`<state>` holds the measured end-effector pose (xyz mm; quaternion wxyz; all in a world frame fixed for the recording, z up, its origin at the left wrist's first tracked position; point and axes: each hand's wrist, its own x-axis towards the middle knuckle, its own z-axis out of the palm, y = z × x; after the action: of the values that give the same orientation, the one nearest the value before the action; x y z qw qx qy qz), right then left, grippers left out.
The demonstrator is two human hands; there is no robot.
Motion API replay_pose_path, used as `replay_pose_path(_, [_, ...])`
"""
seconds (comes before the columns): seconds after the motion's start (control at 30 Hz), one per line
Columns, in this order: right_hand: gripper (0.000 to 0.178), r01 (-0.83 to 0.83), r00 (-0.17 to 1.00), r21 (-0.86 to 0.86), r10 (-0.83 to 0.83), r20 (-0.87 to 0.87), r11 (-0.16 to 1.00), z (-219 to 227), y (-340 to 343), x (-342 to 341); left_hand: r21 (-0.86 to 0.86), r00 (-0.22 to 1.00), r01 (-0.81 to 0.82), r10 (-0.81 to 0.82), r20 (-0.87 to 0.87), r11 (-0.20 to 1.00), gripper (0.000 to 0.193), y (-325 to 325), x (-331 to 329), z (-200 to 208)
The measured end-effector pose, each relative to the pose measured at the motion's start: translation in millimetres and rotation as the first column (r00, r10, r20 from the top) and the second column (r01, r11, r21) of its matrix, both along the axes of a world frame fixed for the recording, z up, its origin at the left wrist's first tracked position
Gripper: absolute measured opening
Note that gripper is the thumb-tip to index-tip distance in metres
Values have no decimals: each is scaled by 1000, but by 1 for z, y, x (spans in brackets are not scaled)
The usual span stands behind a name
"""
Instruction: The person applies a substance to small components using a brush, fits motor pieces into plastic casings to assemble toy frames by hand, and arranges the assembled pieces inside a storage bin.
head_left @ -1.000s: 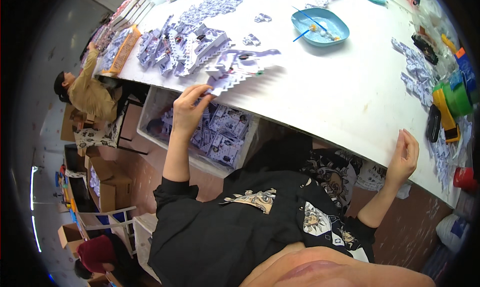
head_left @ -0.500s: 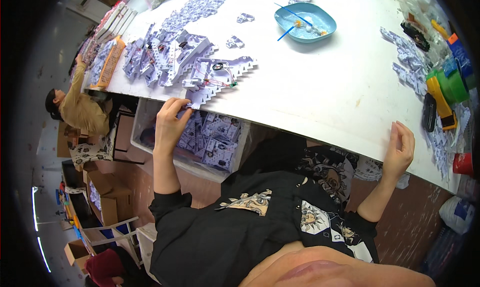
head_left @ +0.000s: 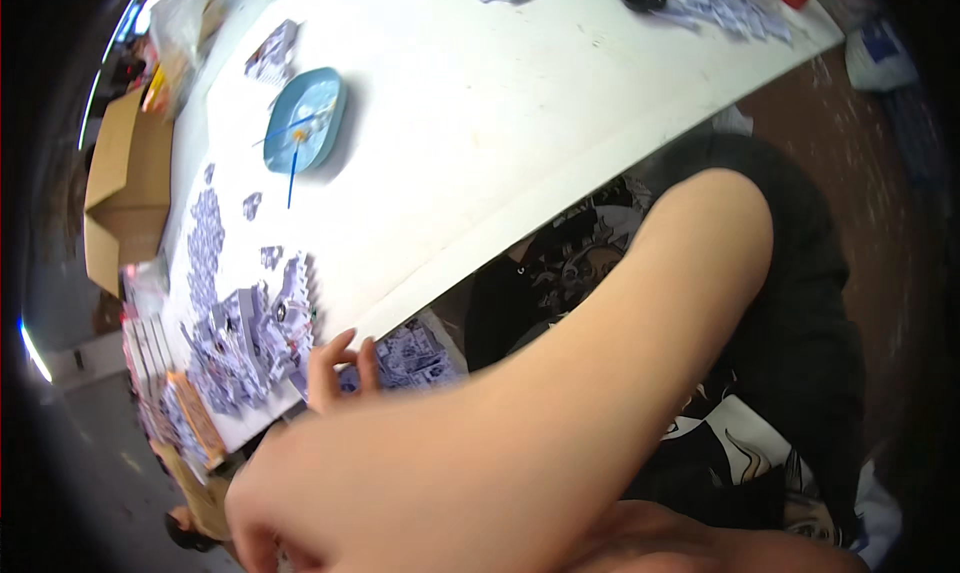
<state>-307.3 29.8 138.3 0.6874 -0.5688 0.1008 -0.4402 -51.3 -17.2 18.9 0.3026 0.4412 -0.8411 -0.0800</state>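
Note:
My left hand (head_left: 330, 373) is by the table edge, its fingers apart and nothing visible between them; its lower part is hidden behind my right forearm. Just beyond it lies a jagged-edged pale purple plastic part (head_left: 293, 308) with small fittings, beside a heap of similar plastic parts (head_left: 235, 343). Below the edge, a bin holds more purple parts (head_left: 415, 358). My right forearm crosses the view from the right, and my right hand (head_left: 340, 493) is large and close at the lower left. Its fingers bend down, partly cut off by the frame, so their grip does not show.
A blue dish (head_left: 335, 123) with two blue sticks stands on the white table (head_left: 480, 163). Small purple pieces (head_left: 205, 243) lie scattered at the left. An open cardboard box (head_left: 135, 188) is at the far left. A person in tan (head_left: 205, 498) is beyond the table's end.
My right hand has risen from the right table edge and swung across to the lower left, near the camera. The view has turned. My left hand's fingers have come away from the jagged plastic part.

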Motion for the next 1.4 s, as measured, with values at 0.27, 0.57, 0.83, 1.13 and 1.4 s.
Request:
replay_pose_path(0.27, [35, 44, 994, -26, -46, -103, 999, 13, 34, -6, -116, 939, 295, -311, -149, 948, 26, 2, -54, -20])
replay_pose_path(0.57, [38, 356, 763, -467, -540, -355, 810, -22, 27, -15, -274, 937, 180, -249, -245, 945, 34, -2, -2, 1])
replay_pose_path(0.83, [28, 510, 273, -666, -836, -475, 545, -106, 15, -45, -312, 734, -427, 123, -668, 849, 15, -14, 91, 37])
replay_pose_path(1.13, [27, 487, 259, -779, -918, -302, 394, -82, -235, -32, -240, 896, 231, -302, -326, 943, 31, -6, -2, 3])
replay_pose_path(1.4, [31, 440, -21, -676, -746, -666, 591, -144, -398, -55, -69, 959, 114, -128, -254, 991, 34, -15, -58, -35])
